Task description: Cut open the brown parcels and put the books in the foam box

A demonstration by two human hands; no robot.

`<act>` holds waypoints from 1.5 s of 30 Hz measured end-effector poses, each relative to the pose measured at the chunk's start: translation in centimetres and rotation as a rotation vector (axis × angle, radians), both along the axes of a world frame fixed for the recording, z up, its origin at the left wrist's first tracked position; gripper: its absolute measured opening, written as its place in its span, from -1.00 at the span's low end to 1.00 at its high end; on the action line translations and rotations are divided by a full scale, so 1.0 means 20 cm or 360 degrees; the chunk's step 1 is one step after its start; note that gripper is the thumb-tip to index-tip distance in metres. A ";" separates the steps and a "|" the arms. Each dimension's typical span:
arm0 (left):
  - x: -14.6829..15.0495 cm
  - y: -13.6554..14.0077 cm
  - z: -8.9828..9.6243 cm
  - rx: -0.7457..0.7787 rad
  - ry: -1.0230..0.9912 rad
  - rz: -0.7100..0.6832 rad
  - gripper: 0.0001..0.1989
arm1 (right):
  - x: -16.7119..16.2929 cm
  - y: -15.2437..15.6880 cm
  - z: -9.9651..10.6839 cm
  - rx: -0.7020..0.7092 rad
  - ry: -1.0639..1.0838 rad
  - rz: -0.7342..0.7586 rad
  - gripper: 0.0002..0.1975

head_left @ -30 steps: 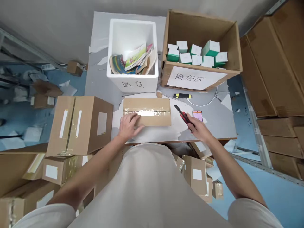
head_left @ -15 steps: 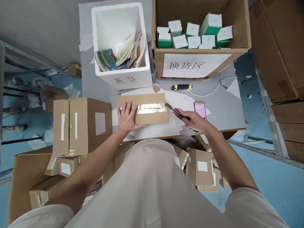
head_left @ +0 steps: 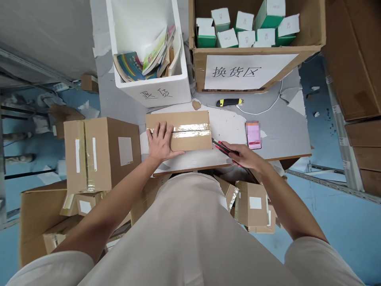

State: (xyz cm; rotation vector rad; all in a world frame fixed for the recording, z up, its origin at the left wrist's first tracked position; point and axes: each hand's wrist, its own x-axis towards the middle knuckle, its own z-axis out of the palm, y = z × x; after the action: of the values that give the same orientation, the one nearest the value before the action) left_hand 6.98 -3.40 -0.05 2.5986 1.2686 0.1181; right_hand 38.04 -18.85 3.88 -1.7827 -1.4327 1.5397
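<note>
1. A grey worktop (head_left: 282,131) carries a taped box (head_left: 178,125) near its front edge.
2. The left hand (head_left: 160,141) lies spread flat on the box's left end; press firmly there.
3. The right hand (head_left: 242,155) grips a knife (head_left: 222,147), its tip at the box's right end; cut shallow along the tape (head_left: 184,129).

Blue floor (head_left: 342,222), grey wall (head_left: 44,31), grey worn table (head_left: 285,135); metal racking (head_left: 333,186), probably.

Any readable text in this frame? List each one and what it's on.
"换货区": printed white paper sign on the front of the cardboard box.
"退货": handwritten on the front of the white foam box.
Small green-and-white cartons: print too small.
Phone screen: blurred.
Parcel labels: unreadable.
</note>
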 end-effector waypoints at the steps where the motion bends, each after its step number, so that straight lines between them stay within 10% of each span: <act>1: 0.00 0.00 0.00 0.0000 -0.0007 -0.0003 0.17 | 0.00 -0.04 0.01 0.0000 0.0028 -0.0034 -0.43; 5: 0.00 -0.01 0.00 0.0020 -0.0041 -0.0012 0.16 | 0.06 -0.20 0.07 -0.0050 0.0053 -0.0243 -0.41; 9: -0.04 0.04 0.03 0.0027 -0.0172 0.0049 0.02 | 0.03 -0.25 0.07 0.0032 0.0240 -0.0933 -0.33; 18: -0.20 0.46 0.00 -0.0599 -0.0646 0.0604 -0.47 | -0.49 0.06 -0.20 0.0140 0.0833 -0.1586 -0.62; 27: -0.42 -0.21 -0.04 -0.1090 -0.1275 0.1303 -0.52 | -0.29 0.69 -0.19 0.0320 -0.0029 -0.0799 -0.54; 34: -0.37 -0.49 -0.01 -0.1348 -0.1368 0.1482 -0.51 | -0.37 0.84 -0.17 0.0322 0.0271 -0.0854 -0.34; 39: -0.40 -0.26 0.02 -0.0987 -0.0809 0.1164 -0.47 | -0.36 0.64 -0.15 0.0265 0.0474 -0.1018 -0.45; 45: -0.14 0.38 0.03 -0.0615 -0.0826 0.0613 -0.20 | -0.56 0.00 -0.18 -0.0216 0.0804 -0.1224 -0.51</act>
State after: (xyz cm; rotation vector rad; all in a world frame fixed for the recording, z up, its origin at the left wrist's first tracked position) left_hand 4.19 4.24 0.64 1.8168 1.3966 0.5213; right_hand 26.87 -18.92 0.35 -1.5664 -0.3403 1.4964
